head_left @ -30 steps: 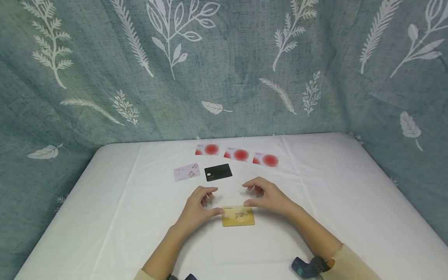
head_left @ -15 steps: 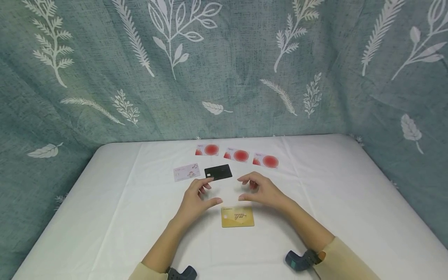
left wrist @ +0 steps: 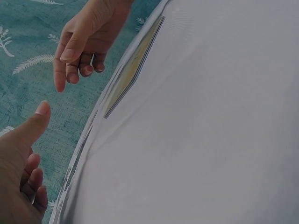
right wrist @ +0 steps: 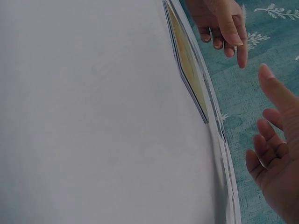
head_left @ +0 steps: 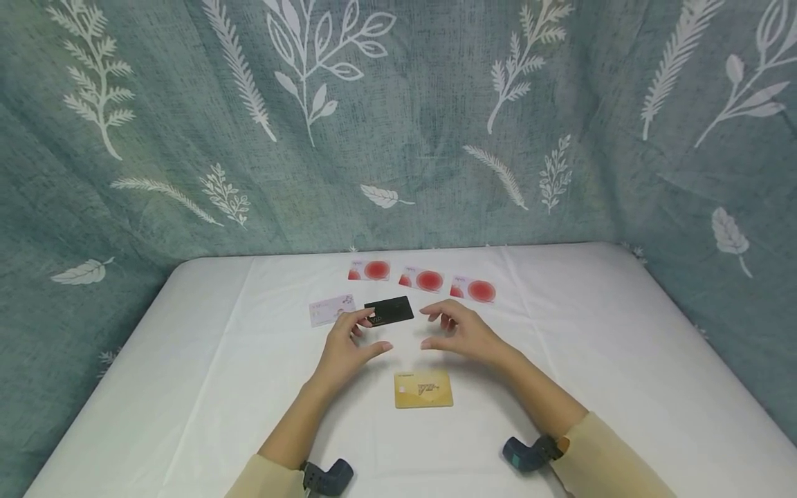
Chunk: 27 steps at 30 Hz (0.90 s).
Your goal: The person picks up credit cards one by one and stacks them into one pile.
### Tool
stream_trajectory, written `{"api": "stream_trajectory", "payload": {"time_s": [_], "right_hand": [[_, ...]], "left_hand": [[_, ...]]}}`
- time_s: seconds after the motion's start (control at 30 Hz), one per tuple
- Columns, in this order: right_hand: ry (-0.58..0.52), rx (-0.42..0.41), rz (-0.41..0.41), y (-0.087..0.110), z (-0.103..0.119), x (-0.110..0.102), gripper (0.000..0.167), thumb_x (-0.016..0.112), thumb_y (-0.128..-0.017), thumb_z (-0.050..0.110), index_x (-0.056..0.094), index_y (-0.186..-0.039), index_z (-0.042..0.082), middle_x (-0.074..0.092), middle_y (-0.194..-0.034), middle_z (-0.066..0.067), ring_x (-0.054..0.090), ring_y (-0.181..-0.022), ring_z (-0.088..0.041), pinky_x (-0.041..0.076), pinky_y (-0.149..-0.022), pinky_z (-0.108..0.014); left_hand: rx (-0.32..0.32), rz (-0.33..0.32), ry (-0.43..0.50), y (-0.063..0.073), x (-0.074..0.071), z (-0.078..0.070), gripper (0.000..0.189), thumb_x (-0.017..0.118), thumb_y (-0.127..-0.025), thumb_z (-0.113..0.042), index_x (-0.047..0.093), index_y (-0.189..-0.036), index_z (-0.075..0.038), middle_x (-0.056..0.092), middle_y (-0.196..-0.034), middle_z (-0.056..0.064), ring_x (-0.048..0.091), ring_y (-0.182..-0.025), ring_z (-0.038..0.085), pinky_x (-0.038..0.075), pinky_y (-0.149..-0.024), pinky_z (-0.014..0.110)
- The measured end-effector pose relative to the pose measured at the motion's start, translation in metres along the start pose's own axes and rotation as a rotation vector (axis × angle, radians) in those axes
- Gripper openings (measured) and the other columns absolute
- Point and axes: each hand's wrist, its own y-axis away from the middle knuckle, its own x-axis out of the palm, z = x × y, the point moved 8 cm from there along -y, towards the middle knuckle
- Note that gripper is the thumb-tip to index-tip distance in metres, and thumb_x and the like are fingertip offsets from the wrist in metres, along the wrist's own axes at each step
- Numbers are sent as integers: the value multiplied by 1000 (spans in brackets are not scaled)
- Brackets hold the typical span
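Note:
A gold card (head_left: 423,391) lies flat on the white cloth, nearest the person. Its edge shows several thin layers in both wrist views, like a small stack of cards (left wrist: 132,67). Beyond it, my left hand (head_left: 345,349) hovers with thumb and fingers apart, holding nothing. Its index fingertip overlaps the corner of a black VIP card (head_left: 395,309) in the head view. Opposite, my right hand (head_left: 467,333) is held the same way, fingers loosely bent and bare, just right of the black card. A pale lilac VIP card (head_left: 324,311) lies left of the black one, partly behind the left fingers.
Three white cards with red circles form a slanting row at the back: a left one (head_left: 369,270), a middle one (head_left: 420,279) and a right one (head_left: 473,290). A green leaf-patterned curtain (head_left: 423,138) hangs behind the cloth-covered table (head_left: 156,387).
Both hands have left the gold card's far edge, where the thumbs were, and drifted away from the person toward the black card. The cards stay in place.

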Motion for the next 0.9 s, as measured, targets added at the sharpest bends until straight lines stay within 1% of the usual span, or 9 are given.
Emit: {"api": "stream_trajectory", "payload": {"time_s": [0.13,0.3,0.37,0.5,0.63,0.73,0.9], "right_hand": [[8,-11,-6,-8,3,-1,55,83,-72,24,62,-119,6,62,-103,-14,52,-84,-25,45,-74,-32],[9,-46,-11,-17,4,1,54,83,-72,24,62,-117,2,62,-100,-15,52,-82,-26,44,-73,-31],[6,-43,0,-20,3,3,55,83,-72,24,61,-118,2,62,-101,-15,53,-83,-28,44,-73,-31],[15,-19,26,-26,0,8,58,83,-71,24,61,-120,3,62,-103,-15,54,-85,-30,44,-74,-31],[36,-6,45,-33,-1,11,61,83,-72,25,59,-122,2,61,-104,-15,54,-86,-30,44,-74,-31],[52,-6,39,-39,-3,12,62,82,-72,26,58,-124,1,60,-104,-16,54,-85,-27,44,-74,-31],[76,0,22,-48,-9,11,63,82,-72,26,58,-125,1,60,-102,-13,52,-82,-21,44,-73,-30]], "left_hand": [[-33,1,18,-4,1,6,66,86,-67,-24,58,-125,-6,56,-103,10,49,-90,22,43,-79,34],[-106,17,45,-8,5,17,68,85,-69,-23,56,-128,-7,56,-105,7,49,-92,19,42,-83,33],[-118,15,50,-10,6,21,68,85,-69,-23,56,-128,-7,56,-105,7,49,-91,18,42,-83,32],[-118,-5,39,-15,6,25,67,84,-70,-22,55,-128,-4,55,-104,8,49,-89,17,43,-82,31],[-140,-20,10,-20,5,31,67,84,-70,-21,55,-127,-1,55,-100,7,48,-87,16,43,-80,30],[-158,-22,-14,-24,4,33,67,84,-70,-21,55,-127,0,55,-99,7,49,-87,17,43,-80,31],[-193,-6,-37,-30,2,35,69,83,-71,-20,52,-129,2,55,-101,9,50,-90,20,43,-82,35]]}}
